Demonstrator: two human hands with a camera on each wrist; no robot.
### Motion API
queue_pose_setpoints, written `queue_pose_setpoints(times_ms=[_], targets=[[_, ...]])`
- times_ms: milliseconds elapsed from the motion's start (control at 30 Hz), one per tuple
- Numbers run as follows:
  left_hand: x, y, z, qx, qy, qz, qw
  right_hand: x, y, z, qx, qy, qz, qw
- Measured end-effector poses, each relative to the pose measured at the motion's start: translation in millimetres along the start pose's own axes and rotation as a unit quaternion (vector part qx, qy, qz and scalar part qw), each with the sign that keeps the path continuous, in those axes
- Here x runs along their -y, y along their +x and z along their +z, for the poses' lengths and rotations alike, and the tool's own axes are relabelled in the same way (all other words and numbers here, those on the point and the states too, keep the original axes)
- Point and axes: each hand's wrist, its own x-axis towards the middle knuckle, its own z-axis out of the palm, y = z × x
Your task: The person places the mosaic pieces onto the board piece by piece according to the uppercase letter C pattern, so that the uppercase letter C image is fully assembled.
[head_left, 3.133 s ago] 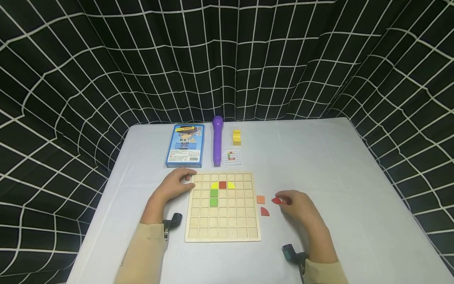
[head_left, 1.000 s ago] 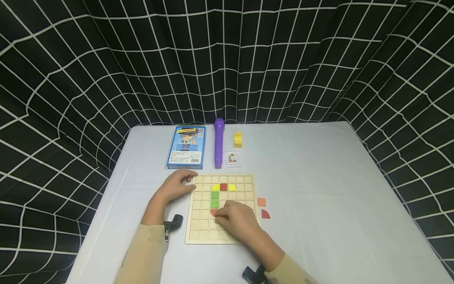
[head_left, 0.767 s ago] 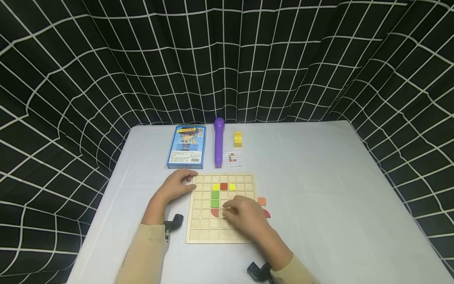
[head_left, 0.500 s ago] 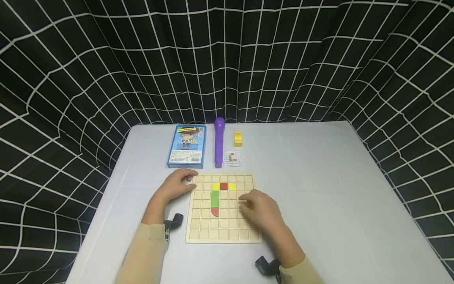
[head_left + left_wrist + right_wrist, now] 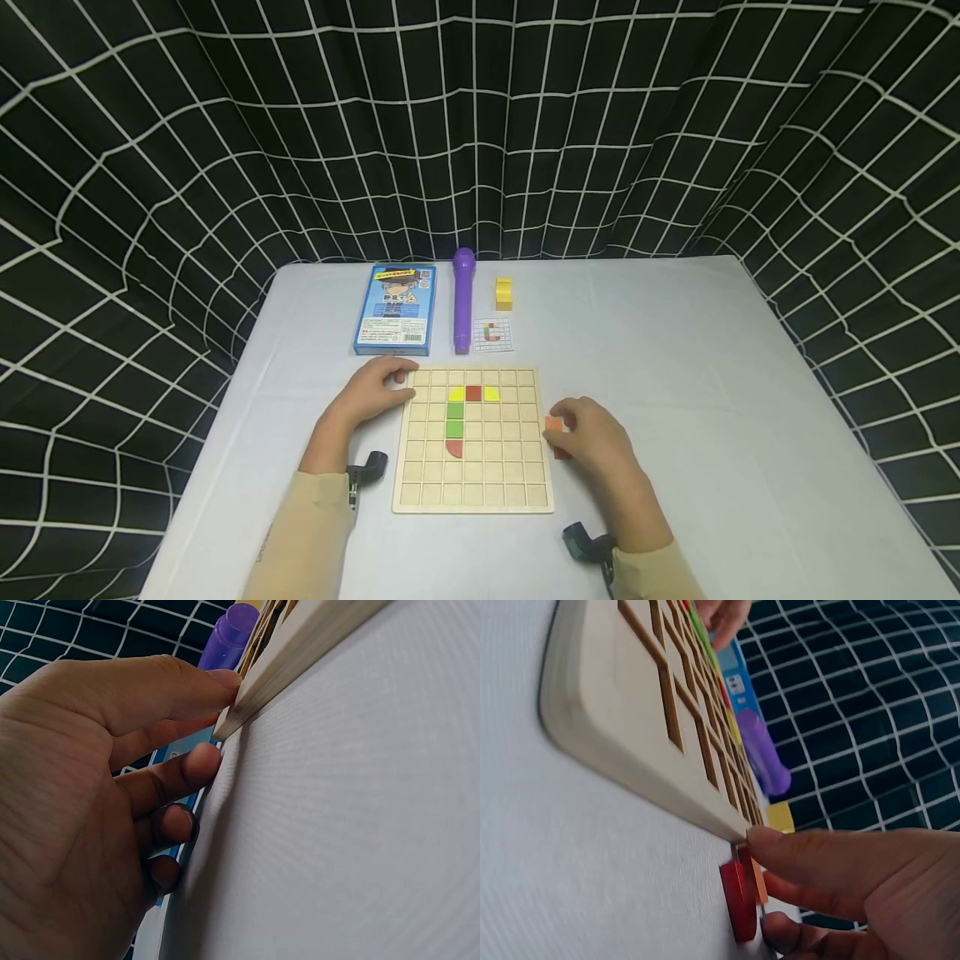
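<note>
A wooden grid board (image 5: 517,492) lies flat on the white table. Set in its cells are a red square tile (image 5: 473,393), two yellow quarter-round tiles (image 5: 491,394), two green squares (image 5: 454,428) and a pink-red quarter-round (image 5: 454,449). My left hand (image 5: 371,393) holds the board's far left corner with thumb and index finger; its other fingers curl below. Beside the board's right edge, my right hand (image 5: 592,433) has thumb and index finger at opposite sides of an orange square tile (image 5: 553,423). A red quarter-round tile (image 5: 739,904) lies beside it, partly hidden in the head view.
Behind the board stand a blue box (image 5: 394,310), a purple microphone-shaped stick (image 5: 463,300) and a yellow block (image 5: 503,294). A small pattern card (image 5: 492,334) lies by the stick. A black curtain (image 5: 480,125) with white grid lines hangs around the table.
My right hand has left the pink-red quarter-round in the board, below the green squares, and moved right to the orange tile. My left hand stays at the board's corner.
</note>
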Motion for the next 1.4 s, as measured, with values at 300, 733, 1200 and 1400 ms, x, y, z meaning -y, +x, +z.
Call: queue_pose_setpoints(times_ms=[300, 733, 1200, 1400], targets=[[1.5, 0.5, 0.6, 0.0, -0.007, 0.001, 1.0, -7, 1.9, -2, -0.014, 0.014, -0.009, 0.9998], [0.7, -0.1, -0.2, 0.0, -0.005, -0.002, 1.0, -2, 0.2, -2, -0.072, -0.007, -0.086, 0.9937], [-1.6, 0.5, -3.9, 0.0, -0.002, 0.003, 1.0, 40, -12.1, 8, -0.048, 0.025, -0.218, 0.9743], [-0.6, 0.4, -2.3, 0.001, 0.001, 0.003, 1.0, 55, -15.2, 26, -0.034, 0.002, -0.259, 0.9653]])
